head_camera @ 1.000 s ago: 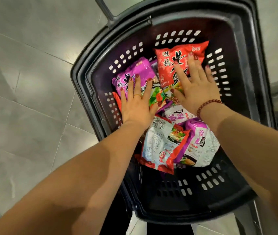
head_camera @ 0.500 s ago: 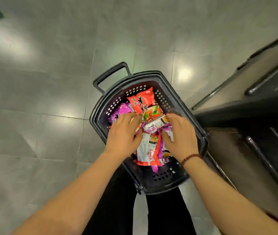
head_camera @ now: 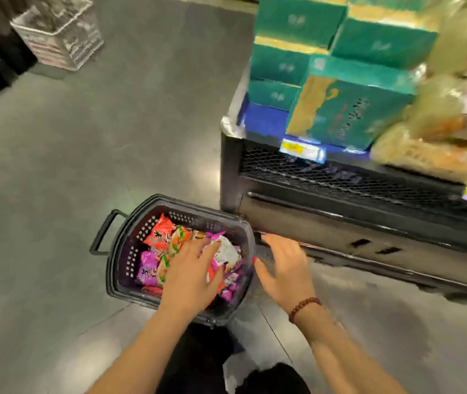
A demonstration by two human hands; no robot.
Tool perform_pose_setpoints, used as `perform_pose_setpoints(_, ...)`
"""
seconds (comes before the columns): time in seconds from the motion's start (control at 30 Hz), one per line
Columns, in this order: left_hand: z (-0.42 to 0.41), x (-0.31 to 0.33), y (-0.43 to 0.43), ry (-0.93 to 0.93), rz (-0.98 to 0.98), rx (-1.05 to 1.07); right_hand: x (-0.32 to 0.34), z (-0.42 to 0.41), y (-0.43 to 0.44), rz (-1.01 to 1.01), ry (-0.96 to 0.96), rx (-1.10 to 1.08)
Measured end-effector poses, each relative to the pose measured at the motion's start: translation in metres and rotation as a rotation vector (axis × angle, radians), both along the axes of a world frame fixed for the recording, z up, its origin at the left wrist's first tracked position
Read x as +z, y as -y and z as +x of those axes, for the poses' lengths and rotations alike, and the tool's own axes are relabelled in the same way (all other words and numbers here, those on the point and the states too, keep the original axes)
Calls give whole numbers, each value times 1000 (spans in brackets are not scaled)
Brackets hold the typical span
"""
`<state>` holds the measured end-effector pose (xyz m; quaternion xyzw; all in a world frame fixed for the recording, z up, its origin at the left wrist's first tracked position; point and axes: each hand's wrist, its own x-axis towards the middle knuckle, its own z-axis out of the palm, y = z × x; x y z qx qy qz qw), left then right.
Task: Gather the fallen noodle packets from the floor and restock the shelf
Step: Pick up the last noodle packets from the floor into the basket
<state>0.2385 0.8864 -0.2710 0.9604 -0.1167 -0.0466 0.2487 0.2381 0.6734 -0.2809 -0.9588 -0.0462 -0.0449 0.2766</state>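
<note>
Fingers of left grip (head_camera: 191, 275) lie spread, nearly straight, on noodle packets (head_camera: 158, 237) in basket (head_camera: 129, 251), clasping none. Just outside basket's right rim, right grip (head_camera: 283, 268) hangs wide open, empty. Basket stands on floor (head_camera: 84, 137), far corner beside shelf (head_camera: 340, 223) base; open floor lies left and ahead of it.

Bare forearms (head_camera: 152, 339), red bead bracelet (head_camera: 304, 306), red-painted nails (head_camera: 254, 260), black trousers (head_camera: 198, 362)
</note>
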Motion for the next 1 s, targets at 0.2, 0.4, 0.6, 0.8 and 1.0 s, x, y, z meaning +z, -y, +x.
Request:
perform_pose_setpoints(0.2,-42,34,101,119,13,-263,26,-109,96,19,-23,-295)
perform_pose_setpoints(0.4,-118,52,212,140,-33,-495,53,-228,186,21,-18,-533)
perform_pose_setpoints(0.6,-186,67,316,134,-32,-774,67,-339,255,16,-29,-830)
perform_pose_setpoints(0.8,-226,80,410,157,-37,-1044,78,-411,301,9,-35,-1108)
perform_pose_setpoints(1.0,-238,77,508,162,-50,-1269,83,-452,344,36,-44,-1328)
